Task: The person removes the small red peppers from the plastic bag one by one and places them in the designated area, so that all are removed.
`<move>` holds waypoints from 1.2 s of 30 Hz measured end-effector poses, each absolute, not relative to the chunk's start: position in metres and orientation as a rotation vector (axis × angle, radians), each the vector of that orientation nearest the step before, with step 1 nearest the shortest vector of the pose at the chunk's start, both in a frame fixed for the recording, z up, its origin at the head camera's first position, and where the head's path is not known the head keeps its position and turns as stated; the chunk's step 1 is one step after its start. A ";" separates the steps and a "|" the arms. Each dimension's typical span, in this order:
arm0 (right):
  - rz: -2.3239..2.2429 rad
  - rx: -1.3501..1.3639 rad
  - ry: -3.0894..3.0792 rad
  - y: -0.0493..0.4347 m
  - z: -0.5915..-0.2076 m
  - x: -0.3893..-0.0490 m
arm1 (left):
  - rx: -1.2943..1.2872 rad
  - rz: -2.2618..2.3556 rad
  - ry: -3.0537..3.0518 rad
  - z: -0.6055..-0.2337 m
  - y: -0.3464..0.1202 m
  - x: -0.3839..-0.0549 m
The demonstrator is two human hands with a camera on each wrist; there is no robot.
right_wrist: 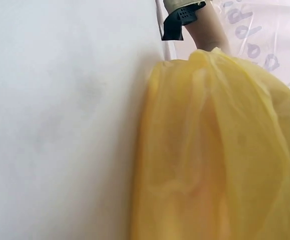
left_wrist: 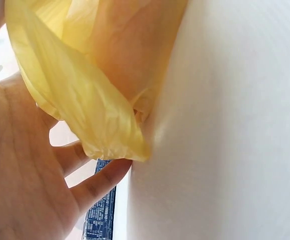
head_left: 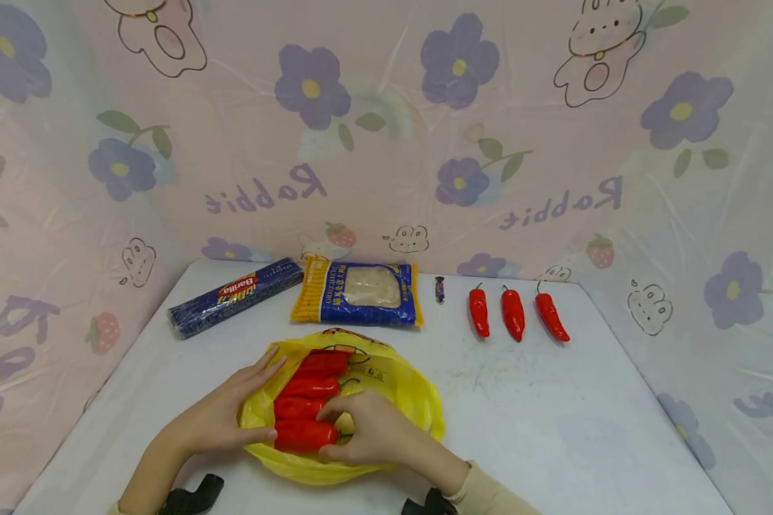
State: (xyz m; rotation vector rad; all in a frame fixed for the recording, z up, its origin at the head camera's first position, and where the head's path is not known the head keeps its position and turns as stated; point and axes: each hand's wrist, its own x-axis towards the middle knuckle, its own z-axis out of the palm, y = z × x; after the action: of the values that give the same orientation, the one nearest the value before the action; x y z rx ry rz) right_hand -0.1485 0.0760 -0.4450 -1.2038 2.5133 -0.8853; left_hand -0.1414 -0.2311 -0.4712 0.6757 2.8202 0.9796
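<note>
A yellow plastic bag (head_left: pixel 419 379) lies with its mouth spread on the table, and several red chili peppers (head_left: pixel 309 388) are lined up inside it. My left hand (head_left: pixel 215 408) rests against the bag's left side, fingers extended and thumb at the rim beside the lowest pepper. In the left wrist view, spread fingers touch the outside of the yellow plastic (left_wrist: pixel 84 95). My right hand (head_left: pixel 376 429) reaches into the bag, its thumb and forefinger pinching the lowest red chili pepper (head_left: pixel 304 435) near the stem end. The bag (right_wrist: pixel 210 150) hides that hand's fingers in the right wrist view.
Behind the bag lie a blue Barilla spaghetti pack (head_left: pixel 235 297) and a blue-and-yellow pasta bag (head_left: pixel 361 292). A small dark-wrapped item (head_left: pixel 439 290) lies right of them. Further right are three red chili peppers (head_left: pixel 512 315) in a row. A patterned curtain (head_left: pixel 386 157) encloses the white table (head_left: pixel 528 429).
</note>
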 end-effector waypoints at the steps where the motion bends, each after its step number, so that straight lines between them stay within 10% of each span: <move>1: -0.889 -1.203 2.514 0.077 -0.444 -0.149 | 0.675 0.977 2.821 -0.471 -0.231 -0.141; 36: -1.718 -0.943 2.235 0.119 -0.404 -0.176 | 0.717 0.972 2.839 -0.474 -0.233 -0.142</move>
State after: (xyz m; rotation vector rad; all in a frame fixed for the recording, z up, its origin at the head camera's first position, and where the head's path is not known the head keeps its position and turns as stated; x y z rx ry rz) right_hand -0.1760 0.1187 -0.4044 -0.9431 2.2346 -1.7183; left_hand -0.1422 -0.2325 -0.4737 0.7166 2.8393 0.9723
